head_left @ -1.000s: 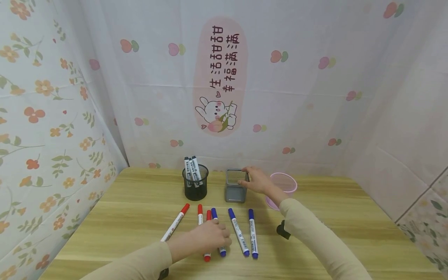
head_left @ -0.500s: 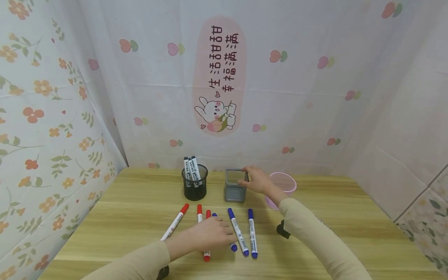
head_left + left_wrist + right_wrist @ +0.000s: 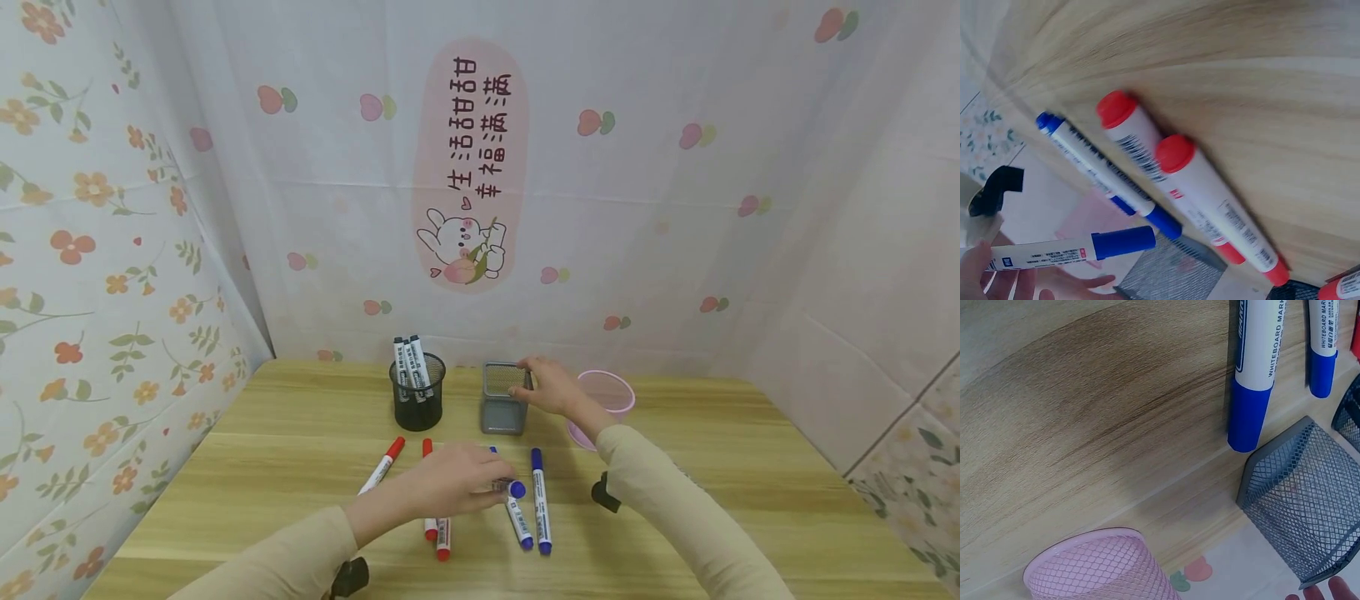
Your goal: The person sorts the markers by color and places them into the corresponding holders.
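My left hand (image 3: 453, 482) grips a blue-capped whiteboard marker (image 3: 1054, 252), raised over the table with its blue end pointing right in the head view. Fingers of my right hand (image 3: 551, 386) hold the right rim of a grey mesh pen holder (image 3: 504, 417), which stands upright at the back with nothing seen inside. Two more blue markers, one slanted (image 3: 519, 523) and one straighter (image 3: 542, 500), lie on the table below it. Under and beside the left forearm lie three red markers, one of them (image 3: 444, 540) partly covered by the hand.
A round black mesh pen holder (image 3: 418, 410) with several black-capped markers (image 3: 411, 367) stands left of the grey one. To its right is a pink mesh holder (image 3: 1094, 562), partly behind my right forearm. A printed curtain (image 3: 337, 250) hangs behind the wooden table (image 3: 300, 417).
My left hand has picked the blue marker up off the table and moved up and to the right, tilting it. The right hand has stayed at the grey holder.
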`<state>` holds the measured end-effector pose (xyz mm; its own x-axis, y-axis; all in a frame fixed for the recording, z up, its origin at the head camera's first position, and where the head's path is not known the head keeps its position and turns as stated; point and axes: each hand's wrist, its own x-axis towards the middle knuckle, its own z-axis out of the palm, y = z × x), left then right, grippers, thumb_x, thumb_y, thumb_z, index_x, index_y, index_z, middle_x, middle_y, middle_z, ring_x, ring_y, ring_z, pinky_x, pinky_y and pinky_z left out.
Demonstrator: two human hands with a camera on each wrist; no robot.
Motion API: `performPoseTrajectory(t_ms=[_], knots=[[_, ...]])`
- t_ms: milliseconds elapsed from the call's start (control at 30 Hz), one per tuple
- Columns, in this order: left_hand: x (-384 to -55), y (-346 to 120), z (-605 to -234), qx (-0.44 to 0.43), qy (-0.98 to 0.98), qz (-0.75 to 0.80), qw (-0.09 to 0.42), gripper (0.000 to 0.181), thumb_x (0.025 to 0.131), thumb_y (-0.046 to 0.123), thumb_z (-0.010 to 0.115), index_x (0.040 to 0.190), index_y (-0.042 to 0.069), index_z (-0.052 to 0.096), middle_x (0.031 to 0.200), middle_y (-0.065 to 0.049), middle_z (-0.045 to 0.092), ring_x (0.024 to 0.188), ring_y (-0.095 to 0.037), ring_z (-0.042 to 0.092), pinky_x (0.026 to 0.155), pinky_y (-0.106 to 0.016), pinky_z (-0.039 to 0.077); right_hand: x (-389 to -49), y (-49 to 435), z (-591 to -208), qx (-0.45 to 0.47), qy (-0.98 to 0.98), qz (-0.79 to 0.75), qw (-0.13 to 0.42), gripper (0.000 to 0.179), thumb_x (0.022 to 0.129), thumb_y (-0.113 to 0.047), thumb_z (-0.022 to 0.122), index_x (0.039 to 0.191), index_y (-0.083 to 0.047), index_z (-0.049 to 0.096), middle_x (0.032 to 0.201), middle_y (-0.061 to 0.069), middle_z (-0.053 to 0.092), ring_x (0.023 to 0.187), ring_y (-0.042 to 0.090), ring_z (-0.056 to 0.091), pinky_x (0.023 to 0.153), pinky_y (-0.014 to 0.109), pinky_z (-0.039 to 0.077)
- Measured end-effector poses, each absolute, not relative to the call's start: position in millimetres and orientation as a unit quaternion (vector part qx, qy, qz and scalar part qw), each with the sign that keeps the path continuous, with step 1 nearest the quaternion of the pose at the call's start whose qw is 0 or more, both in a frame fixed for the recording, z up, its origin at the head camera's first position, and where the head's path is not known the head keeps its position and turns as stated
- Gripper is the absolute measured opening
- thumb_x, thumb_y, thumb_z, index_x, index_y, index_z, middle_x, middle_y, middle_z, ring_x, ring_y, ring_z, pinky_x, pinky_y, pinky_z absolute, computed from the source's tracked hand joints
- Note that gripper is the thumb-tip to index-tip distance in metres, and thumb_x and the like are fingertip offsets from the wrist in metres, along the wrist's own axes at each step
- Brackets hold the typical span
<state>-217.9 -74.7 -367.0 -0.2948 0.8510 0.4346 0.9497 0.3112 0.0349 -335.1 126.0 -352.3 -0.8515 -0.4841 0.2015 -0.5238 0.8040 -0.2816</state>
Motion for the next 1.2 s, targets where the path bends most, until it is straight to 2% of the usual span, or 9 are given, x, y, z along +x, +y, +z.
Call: performPoseTrajectory(t_ms=[233, 467, 633, 1200], knots=[[-217, -76, -357, -0.548, -0.794, -0.224, 0.138, 0.02, 0.083, 0.021, 0.061, 0.101, 0.012, 0.059, 0.092, 0.007, 0.062, 0.08, 0.0, 0.055, 0.069, -0.008, 0.038, -335, 126, -353, 0.259, -0.95, 0.168, 0.051, 0.051, 0.082, -0.031, 0.062, 0.119, 0.002, 0.049, 0.116, 0.019, 0.051, 0.106, 0.034, 0.048, 0.087, 0.044, 0.038], [-218, -77, -346, -0.521, -0.781, -0.325, 0.111, 0.021, 0.083, 0.015, 0.063, 0.102, 0.007, 0.059, 0.088, 0.003, 0.063, 0.081, 0.001, 0.055, 0.071, -0.014, 0.044, -336, 127, -354, 0.262, -0.946, 0.181, 0.054, 0.051, 0.081, -0.029, 0.063, 0.119, 0.002, 0.049, 0.117, 0.019, 0.051, 0.107, 0.034, 0.046, 0.089, 0.044, 0.036], [-221, -79, -336, -0.498, -0.775, -0.372, 0.117, 0.022, 0.082, 0.015, 0.063, 0.102, 0.005, 0.059, 0.087, 0.002, 0.063, 0.082, -0.003, 0.056, 0.072, -0.021, 0.046, -336, 127, -355, 0.256, -0.948, 0.183, 0.053, 0.052, 0.081, -0.03, 0.063, 0.119, 0.002, 0.049, 0.116, 0.018, 0.051, 0.106, 0.034, 0.047, 0.087, 0.045, 0.038], [-240, -83, -310, -0.46, -0.768, -0.425, 0.133, 0.022, 0.081, 0.009, 0.064, 0.1, 0.001, 0.059, 0.088, -0.004, 0.063, 0.078, -0.008, 0.059, 0.07, -0.022, 0.048, -336, 127, -354, 0.271, -0.942, 0.184, 0.069, 0.049, 0.081, -0.028, 0.064, 0.116, 0.004, 0.05, 0.111, 0.019, 0.053, 0.101, 0.034, 0.05, 0.084, 0.043, 0.041]])
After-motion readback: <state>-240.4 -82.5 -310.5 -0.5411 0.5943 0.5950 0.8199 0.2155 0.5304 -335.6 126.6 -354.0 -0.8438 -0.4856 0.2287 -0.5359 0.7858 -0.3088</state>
